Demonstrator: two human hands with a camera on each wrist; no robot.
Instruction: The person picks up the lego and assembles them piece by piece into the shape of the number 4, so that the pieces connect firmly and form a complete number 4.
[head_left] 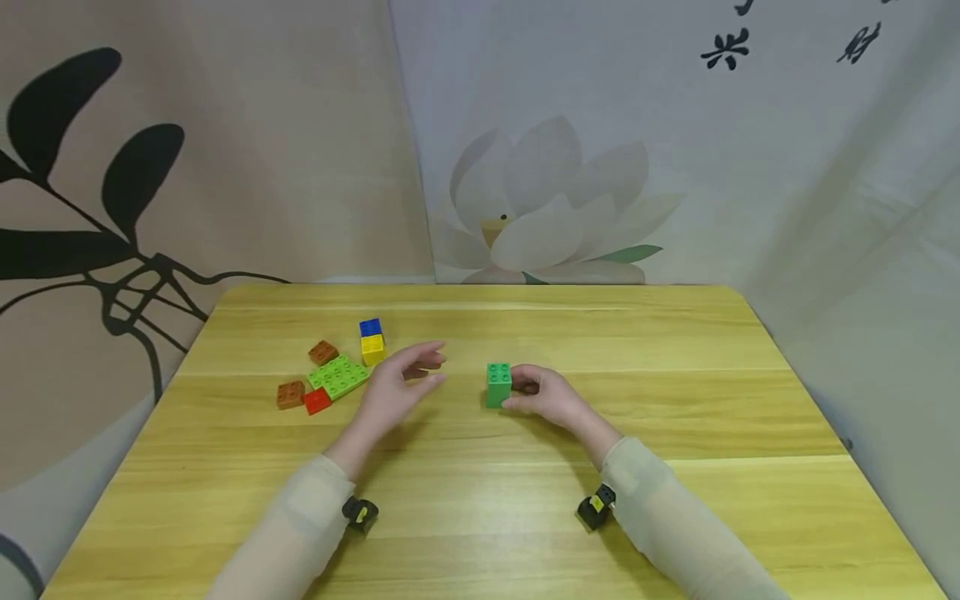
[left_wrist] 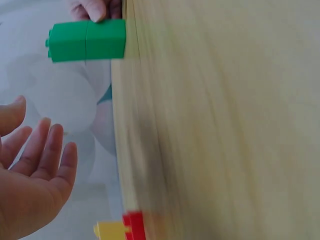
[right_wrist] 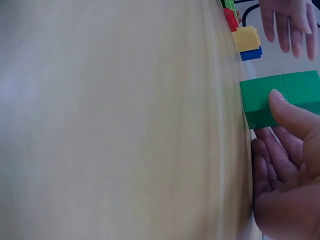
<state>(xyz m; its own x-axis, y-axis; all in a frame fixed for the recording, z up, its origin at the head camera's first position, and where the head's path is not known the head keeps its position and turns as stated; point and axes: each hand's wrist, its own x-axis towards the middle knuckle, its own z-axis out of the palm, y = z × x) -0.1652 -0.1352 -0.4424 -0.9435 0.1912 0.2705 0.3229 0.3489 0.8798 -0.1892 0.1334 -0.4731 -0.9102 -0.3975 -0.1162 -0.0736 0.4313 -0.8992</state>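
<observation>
Two green toy bricks point(head_left: 498, 385), one stacked on the other, stand upright near the middle of the table. My right hand point(head_left: 551, 396) pinches the stack from its right side. In the right wrist view the thumb point(right_wrist: 287, 112) presses one face of the green stack point(right_wrist: 260, 100), close to the seam, while the other fingers reach behind. My left hand point(head_left: 397, 383) hovers to the left of the stack, holding nothing. Its fingers look relaxed and spread from the thumb in the left wrist view, with the green stack point(left_wrist: 105, 40) beyond them.
Left of my left hand lie a light-green wide brick point(head_left: 339, 377), a red brick point(head_left: 317, 401) and two brown bricks point(head_left: 291, 395). Behind them sit a yellow brick point(head_left: 372, 350) and a blue brick point(head_left: 370, 327). A printed cloth point(head_left: 562, 100) hangs behind the wooden table point(head_left: 480, 517).
</observation>
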